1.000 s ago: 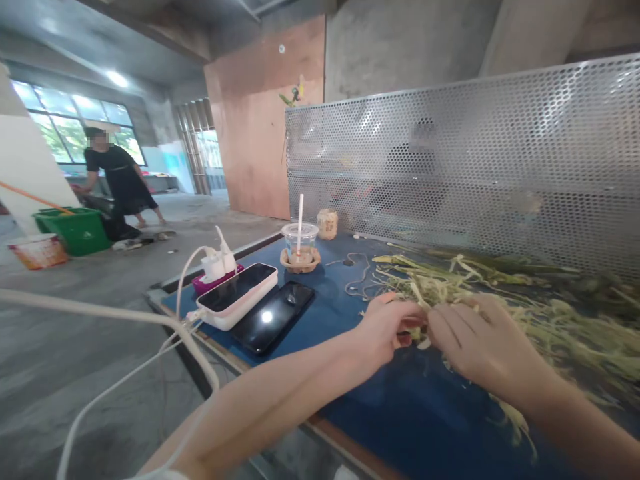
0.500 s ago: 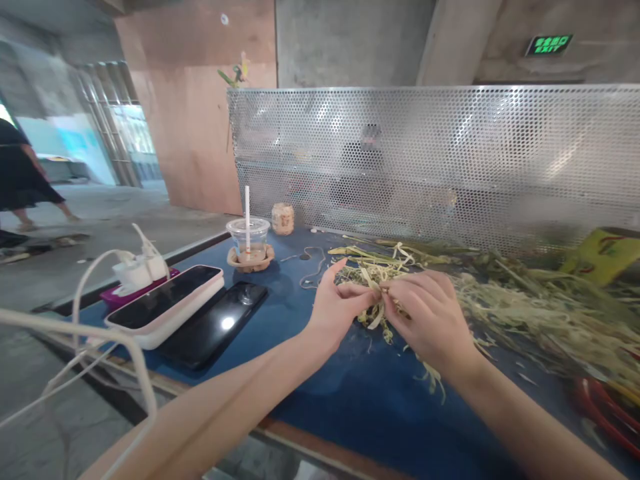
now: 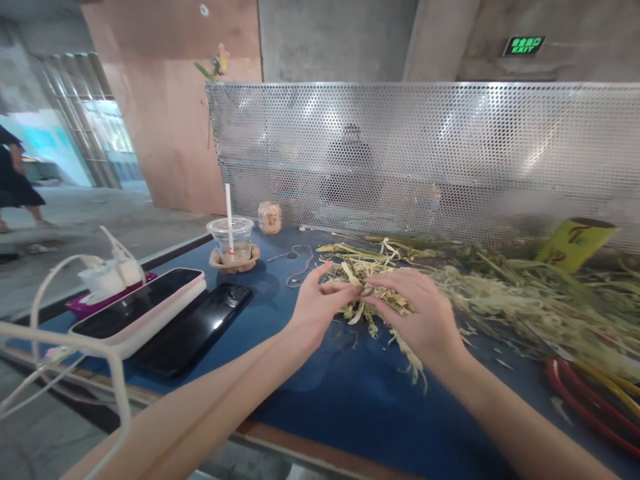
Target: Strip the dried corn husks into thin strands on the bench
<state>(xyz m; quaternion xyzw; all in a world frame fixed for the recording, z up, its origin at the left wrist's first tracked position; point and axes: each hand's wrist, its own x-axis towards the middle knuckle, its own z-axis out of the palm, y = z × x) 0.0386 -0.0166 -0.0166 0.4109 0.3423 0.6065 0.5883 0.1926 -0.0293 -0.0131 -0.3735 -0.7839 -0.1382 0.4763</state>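
On the blue bench, right of the cup and a little nearer, a bunch of dry plant strips is touched by both hands; by the left hand, mostly closed with one finger sticking up, a bit seems to be pinched at the fingertips; by the right hand, farther right of the cup, a bit seems to be pinched too, with the other fingers loosely bent; the strips could be torn if they are pulled too hard, since they look thin and dry; a short end could be lost if the pinch is too loose; the loose ends, right of the cup and nearer, could be snagged by the right wrist.

The spot where the fingertips meet, right of the cup, is partly hidden, so which strip is pinched by which hand cannot be told; the red handles, far right of the cup and nearer, are cut off; the person, beyond the cup and to its right, is blurred by the holed metal screen.
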